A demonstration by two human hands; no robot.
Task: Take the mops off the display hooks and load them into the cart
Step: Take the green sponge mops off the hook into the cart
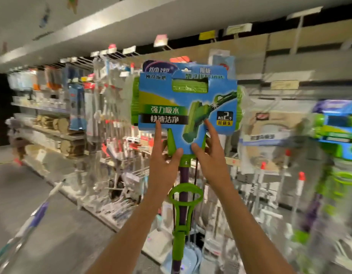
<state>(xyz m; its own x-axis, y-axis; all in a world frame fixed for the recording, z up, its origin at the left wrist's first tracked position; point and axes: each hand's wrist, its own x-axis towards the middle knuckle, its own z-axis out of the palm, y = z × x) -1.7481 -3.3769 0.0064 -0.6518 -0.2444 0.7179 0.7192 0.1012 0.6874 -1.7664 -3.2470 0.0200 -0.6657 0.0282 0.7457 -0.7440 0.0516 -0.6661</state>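
Mop (188, 107) is up at centre of view, head end on top, w/ a blue printed card wrapped over a green sponge roller that sticks out both sides; can't tell if it's hanging on a hook or already lifted off. Its purple pole (183, 180) drops straight down btwn the 2 forearms, w/ a green ring-shaped squeeze handle (185, 194) around it below the wrists. Left hand (165, 153) holds the lower left of the card neck: index finger stretched up onto the black text strip, thumb across the green neck, other fingers tucked behind the card. Right hand (208, 149) does the same on the lower right: thumb on the card's front bottom edge, index pointing up along the card's right notch, rest of fingers curled behind. So both hands pinch the mop neck, card btwn thumb and fingers. Right of the right hand's fingers, a 2nd mop (337, 123) of the same blue/green type hangs on the display, blurred. Left of the left hand's fingers, racks of hanging goods (104, 99) and shelves run away down the aisle. Below left, a pale pole w/ purple section (35, 216) slants across the grey floor; blurred, can't tell what it belongs to.
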